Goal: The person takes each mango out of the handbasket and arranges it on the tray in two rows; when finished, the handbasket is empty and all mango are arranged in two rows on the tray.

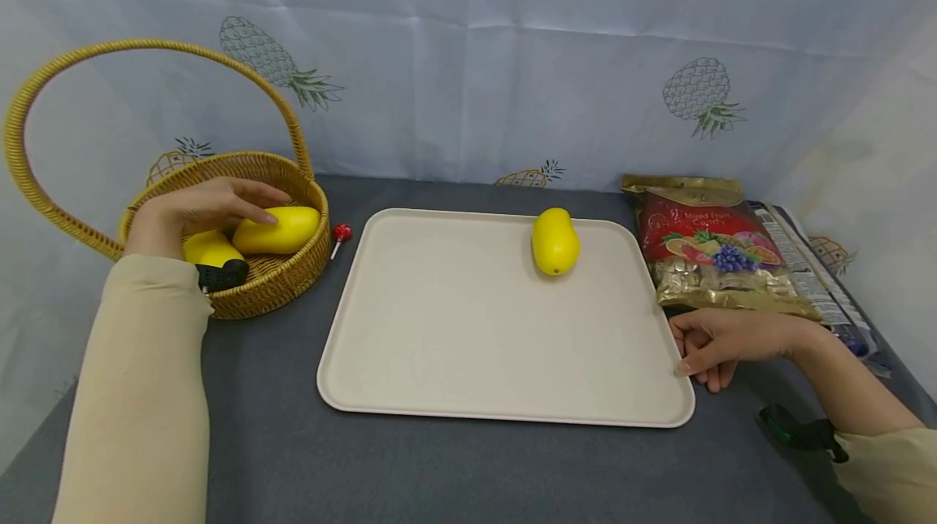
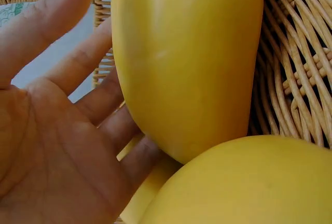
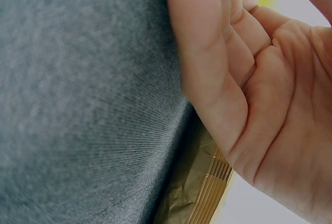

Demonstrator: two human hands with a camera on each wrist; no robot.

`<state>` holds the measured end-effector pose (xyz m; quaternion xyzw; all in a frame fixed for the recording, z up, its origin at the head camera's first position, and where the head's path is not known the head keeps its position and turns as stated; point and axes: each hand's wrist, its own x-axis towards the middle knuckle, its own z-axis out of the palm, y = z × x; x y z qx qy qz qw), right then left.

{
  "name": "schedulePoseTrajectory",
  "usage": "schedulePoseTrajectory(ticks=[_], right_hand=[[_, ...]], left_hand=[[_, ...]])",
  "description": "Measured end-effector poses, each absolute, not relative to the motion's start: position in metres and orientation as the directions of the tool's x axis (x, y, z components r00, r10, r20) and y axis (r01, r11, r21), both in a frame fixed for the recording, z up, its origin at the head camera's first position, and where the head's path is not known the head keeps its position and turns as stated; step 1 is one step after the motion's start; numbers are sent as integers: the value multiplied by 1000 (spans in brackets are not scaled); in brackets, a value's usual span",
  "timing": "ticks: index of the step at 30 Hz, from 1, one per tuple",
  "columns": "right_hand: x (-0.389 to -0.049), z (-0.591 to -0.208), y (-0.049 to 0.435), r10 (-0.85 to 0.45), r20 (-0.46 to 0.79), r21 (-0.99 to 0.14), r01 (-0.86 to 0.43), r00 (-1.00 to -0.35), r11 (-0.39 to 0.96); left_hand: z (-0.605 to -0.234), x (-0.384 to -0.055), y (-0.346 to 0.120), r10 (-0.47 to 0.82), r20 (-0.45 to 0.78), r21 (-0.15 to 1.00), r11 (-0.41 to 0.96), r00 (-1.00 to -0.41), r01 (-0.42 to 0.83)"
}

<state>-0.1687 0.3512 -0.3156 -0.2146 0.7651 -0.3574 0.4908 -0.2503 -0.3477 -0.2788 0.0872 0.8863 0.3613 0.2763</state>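
My left hand (image 1: 220, 205) reaches into a wicker basket (image 1: 322, 211) at the left, over a yellow mango (image 1: 291, 231). In the left wrist view its fingers extend along and behind that mango (image 2: 187, 63), while the thumb stands apart from it. A second mango (image 1: 212, 249) lies beside it, partly covered by the wrist. At the right edge of the beige tray (image 1: 498, 320), my right hand (image 1: 739, 337) pinches the rim, its thumb at the edge and the other fingers curled. Another yellow mango (image 1: 555, 241) lies on the tray's back right part.
A bag of mixed fruit candy (image 1: 710, 243) lies right of the tray, over another printed package (image 1: 805, 264). A red lollipop (image 1: 341, 233) lies between basket and tray. The basket's tall handle (image 1: 157, 45) arches above my left arm. A pineapple-print curtain (image 1: 468, 85) hangs behind the grey table (image 1: 454, 467).
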Motion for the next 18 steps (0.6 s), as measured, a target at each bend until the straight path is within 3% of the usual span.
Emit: schedulePoseTrajectory(ticks=[9,18], right_hand=[[-169,-315,351,-667,-602,-744,5,-439,668],[-169,-315,351,-665,-608,-745,21,-435,667]], left_hand=[[-283,-254,-349,419,-500,689,723,-758,-54],[-282,-254,-347,341,-582,581,810,-738,-83]])
